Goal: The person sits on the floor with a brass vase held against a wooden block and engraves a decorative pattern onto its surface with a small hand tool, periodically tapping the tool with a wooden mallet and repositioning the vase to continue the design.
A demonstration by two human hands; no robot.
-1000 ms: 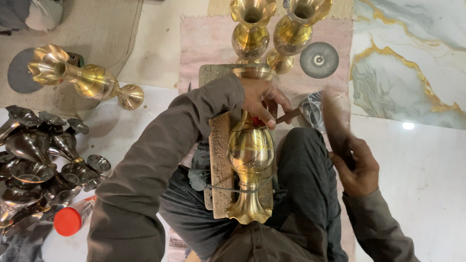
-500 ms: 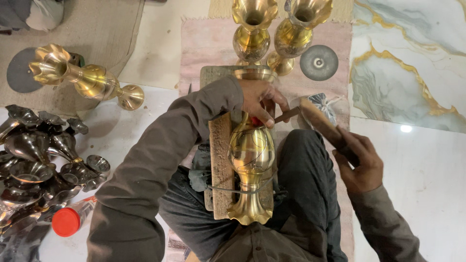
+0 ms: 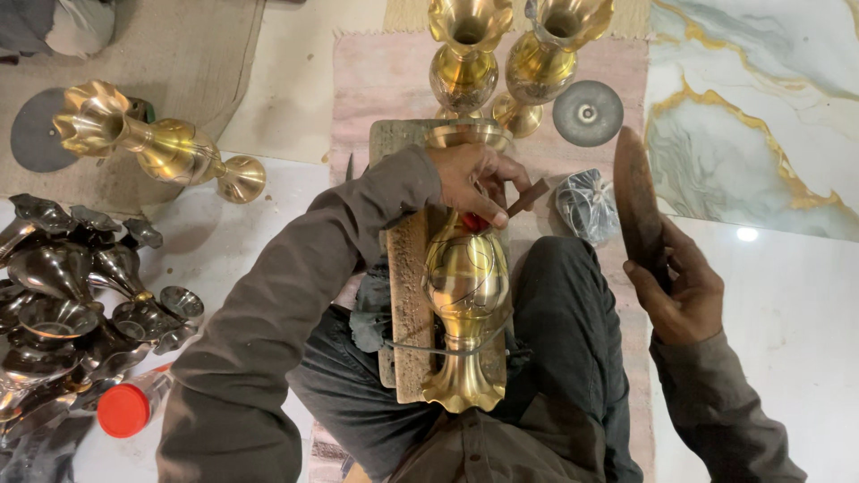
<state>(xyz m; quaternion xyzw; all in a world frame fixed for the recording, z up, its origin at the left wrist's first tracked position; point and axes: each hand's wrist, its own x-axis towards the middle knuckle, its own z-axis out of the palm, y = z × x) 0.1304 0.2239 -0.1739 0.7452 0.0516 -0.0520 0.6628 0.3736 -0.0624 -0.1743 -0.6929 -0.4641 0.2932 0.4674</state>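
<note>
Across the person's lap, on a wooden board (image 3: 410, 295) that runs from the knees toward the pink mat (image 3: 376, 80), lies a brass vase (image 3: 467, 295), mouth toward the mat, foot toward the body, with a wire looped round its stem. Thin dark lines curl over the vase's belly; judging by them, some of the pattern is marked or cut there, while the stem and foot look bare, so much of the surface seems left to do. At the mat's far edge stand two more brass vases (image 3: 465, 63), upright and side by side, with a grey disc (image 3: 587, 113) just beside them. Off the mat's left edge another vase (image 3: 157, 148) lies on its side on the floor, and nearer the left edge of the view sits a heap of dark metal pieces (image 3: 72, 295) with a red-capped bottle (image 3: 130, 407) beside it. The left hand (image 3: 470, 183) rests on the vase's shoulder, fingers pinched round a small tool with a red grip whose tip meets the metal. The right hand (image 3: 677, 291) is raised well clear of the vase, closed round the handle of a flat wooden mallet (image 3: 637, 201). A clear bundle of wire (image 3: 586, 206) lies on the mat beside the right knee.
</note>
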